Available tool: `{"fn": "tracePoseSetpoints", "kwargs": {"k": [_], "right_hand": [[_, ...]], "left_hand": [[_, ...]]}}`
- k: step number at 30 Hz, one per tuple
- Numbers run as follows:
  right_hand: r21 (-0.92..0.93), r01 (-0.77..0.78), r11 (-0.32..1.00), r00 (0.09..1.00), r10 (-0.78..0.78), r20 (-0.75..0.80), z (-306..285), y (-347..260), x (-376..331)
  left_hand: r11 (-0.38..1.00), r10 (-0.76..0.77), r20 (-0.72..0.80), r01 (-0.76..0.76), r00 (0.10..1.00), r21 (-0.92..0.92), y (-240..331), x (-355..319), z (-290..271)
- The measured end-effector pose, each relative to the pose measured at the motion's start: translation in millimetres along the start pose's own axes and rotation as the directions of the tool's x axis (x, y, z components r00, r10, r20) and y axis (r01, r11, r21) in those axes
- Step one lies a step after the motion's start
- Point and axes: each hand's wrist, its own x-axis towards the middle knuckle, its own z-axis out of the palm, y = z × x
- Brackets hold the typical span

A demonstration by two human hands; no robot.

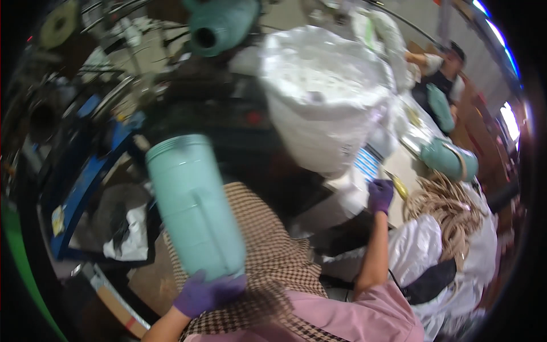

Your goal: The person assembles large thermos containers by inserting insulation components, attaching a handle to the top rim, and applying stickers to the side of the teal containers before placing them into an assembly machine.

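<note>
The purple-gloved left hand clasps the near end of a pale-green cylindrical plastic container, seemingly to support it above the checked cloth apron, while the purple-gloved right hand is near a blue-striped flat piece, its grip unclear

Left hand low, right hand stretched far out!
And it's purple gloves on both: the left hand cups in a hold, left forearm angling in from the lower edge, while the bare right forearm runs up and away, its gloved fingers bunched but blurred.
</note>
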Motion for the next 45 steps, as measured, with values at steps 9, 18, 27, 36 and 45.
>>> {"fn": "tracePoseSetpoints", "kwargs": {"k": [9, 18, 27, 36, 45], "right_hand": [[0.702, 0.104, 0.705, 0.566, -0.622, 0.541, 77.5, -315.6, -60.1], [0.559, -0.332, 0.76, 0.137, -0.547, 0.826, 157.0, -378.5, -80.3], [0.626, -0.124, 0.77, 0.477, -0.506, 0.718, 228.4, -367.1, -99.0], [0.87, -0.177, 0.461, 0.614, -0.639, 0.463, 211.8, -389.4, -178.0], [0.762, -0.367, 0.534, 0.462, -0.606, 0.648, 248.1, -339.6, -224.9]], "left_hand": [[0.856, 0.229, 0.078, -0.239, 0.97, 0.459, 7.0, 13.0, 3.6], [0.964, 0.076, -0.018, -0.069, 0.997, 0.255, 9.5, 6.0, 2.7], [-0.133, -0.693, 0.471, 0.545, 0.546, -0.828, -33.5, -45.1, -51.6], [-0.176, -0.871, 0.113, 0.089, -0.479, -0.98, -74.8, -129.0, -79.3], [0.354, -0.935, -0.011, 0.933, 0.356, 0.068, -295.8, -131.7, 10.9]]}}
